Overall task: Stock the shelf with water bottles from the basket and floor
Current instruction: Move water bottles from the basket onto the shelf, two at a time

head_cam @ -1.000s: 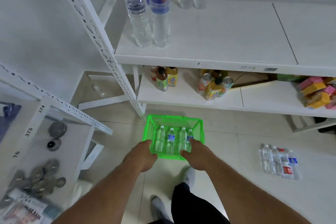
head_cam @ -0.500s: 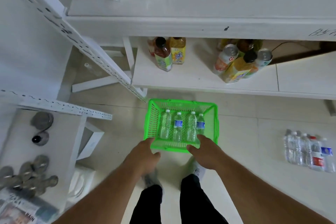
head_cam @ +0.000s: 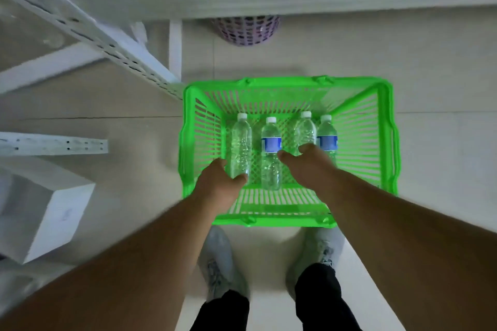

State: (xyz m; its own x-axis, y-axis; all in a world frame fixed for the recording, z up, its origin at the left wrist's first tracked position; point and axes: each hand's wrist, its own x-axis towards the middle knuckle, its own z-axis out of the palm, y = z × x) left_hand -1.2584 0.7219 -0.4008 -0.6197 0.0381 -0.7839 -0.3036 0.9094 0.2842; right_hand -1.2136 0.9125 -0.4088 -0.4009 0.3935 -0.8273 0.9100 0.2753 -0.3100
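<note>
A green plastic basket (head_cam: 360, 140) stands on the floor in front of my feet. Several clear water bottles lie side by side in it, caps pointing away from me. My left hand (head_cam: 219, 185) is inside the basket, thumb and fingers curled around the base of the leftmost, unlabelled bottle (head_cam: 241, 140). My right hand (head_cam: 309, 166) reaches in over the lower half of the third bottle (head_cam: 305, 129), fingers apart, with the thumb beside the blue-labelled second bottle (head_cam: 271, 142). A fourth, blue-labelled bottle (head_cam: 326, 134) lies at the right. All bottles still rest on the basket bottom.
The white shelf's lowest board edge (head_cam: 269, 2) runs across the top, with its slotted upright (head_cam: 88, 32) slanting down to the basket's left corner. A purple perforated bin (head_cam: 246, 31) sits under the shelf. A white box (head_cam: 45, 212) lies on the left.
My head has dropped closer to the floor, so the basket looks larger. Both hands left the basket's near rim and went inside, onto the bottles.
</note>
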